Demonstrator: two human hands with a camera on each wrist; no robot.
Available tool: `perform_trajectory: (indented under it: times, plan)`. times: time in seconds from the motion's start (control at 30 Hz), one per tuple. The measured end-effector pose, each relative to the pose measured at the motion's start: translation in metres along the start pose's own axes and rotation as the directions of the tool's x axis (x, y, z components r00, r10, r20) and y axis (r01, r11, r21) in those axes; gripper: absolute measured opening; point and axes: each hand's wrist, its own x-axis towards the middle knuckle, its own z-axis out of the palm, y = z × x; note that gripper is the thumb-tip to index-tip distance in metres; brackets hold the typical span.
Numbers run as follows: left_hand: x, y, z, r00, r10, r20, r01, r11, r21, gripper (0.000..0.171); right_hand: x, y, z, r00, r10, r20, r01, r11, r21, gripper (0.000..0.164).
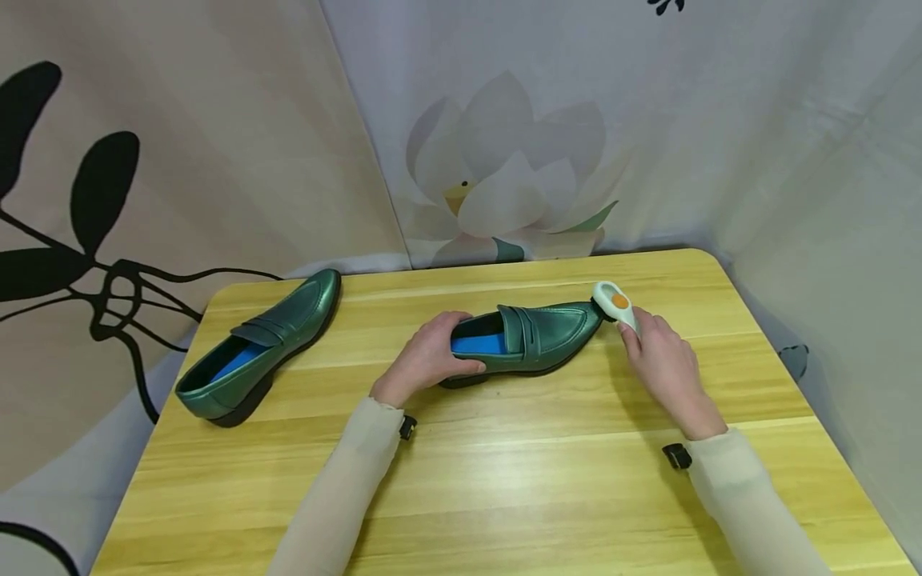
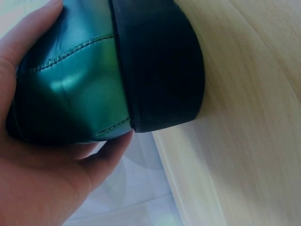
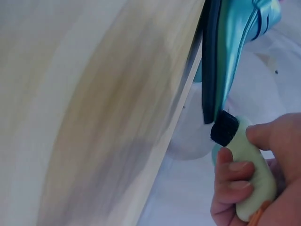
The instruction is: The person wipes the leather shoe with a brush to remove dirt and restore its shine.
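Shoe (image 1: pixel 558 334) lies, heel (image 2: pixel 94 70) clasped in left grip (image 1: pixel 430 352); right grip (image 1: pixel 666 364) holds brush (image 1: pixel 614 302) against toe (image 1: pixel 585 319).

**Camera layout: one wide, two close**

Head cam looks forward and down, takes in most of the tabletop (image 1: pixel 547 488). Left wrist: tight on left hand (image 2: pixel 42 183) and green shoe (image 2: pixel 80 75) from the heel (image 2: pixel 162 70) end. Right wrist: close on right hand (image 3: pixel 284 155), pale tool (image 3: pixel 254 176), toe (image 3: pixel 222 94). Head overlaps left at heel, right at toe.

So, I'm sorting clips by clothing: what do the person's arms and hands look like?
The left sleeve and right sleeve are long, plain and cream. A small black object sits near each wrist. The left hand and right hand wear no gloves.
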Motion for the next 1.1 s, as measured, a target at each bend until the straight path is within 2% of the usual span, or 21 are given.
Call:
perform_trajectory:
  times: [0.23, 0.5, 0.6, 0.8, 0.93, 1.1]
  plan:
    - [-0.003, 0.000, 0.000, 1.000, -0.001, 0.002, 0.001, 1.000, -0.006, 0.089, 0.006, 0.011, -0.001, 0.997, 0.059, 0.055, -0.060, 0.998, 0.012, 0.047]
    - [-0.005, 0.004, -0.013, 0.996, -0.002, 0.090, -0.008, 0.994, 0.113, 0.100, -0.002, 0.008, -0.005, 0.994, 0.060, -0.092, -0.051, 0.994, 0.101, 0.053]
    - [-0.004, 0.006, -0.015, 0.995, 0.009, 0.100, -0.025, 0.987, 0.156, 0.098, -0.005, 0.007, -0.007, 0.991, 0.057, -0.122, -0.042, 0.992, 0.118, 0.052]
    - [-0.003, 0.004, -0.013, 0.998, 0.035, 0.048, -0.044, 0.979, 0.198, 0.085, -0.006, 0.003, -0.010, 0.990, 0.033, -0.140, -0.011, 0.988, 0.153, 0.053]
    - [-0.003, 0.001, -0.011, 0.998, 0.060, -0.009, -0.057, 0.978, 0.202, 0.079, -0.008, -0.001, -0.012, 0.987, 0.021, -0.157, 0.006, 0.985, 0.170, 0.052]
    - [-0.002, -0.001, -0.012, 0.983, 0.139, -0.119, -0.105, 0.962, 0.253, 0.074, -0.010, -0.004, -0.016, 0.986, 0.009, -0.169, 0.022, 0.983, 0.183, 0.050]
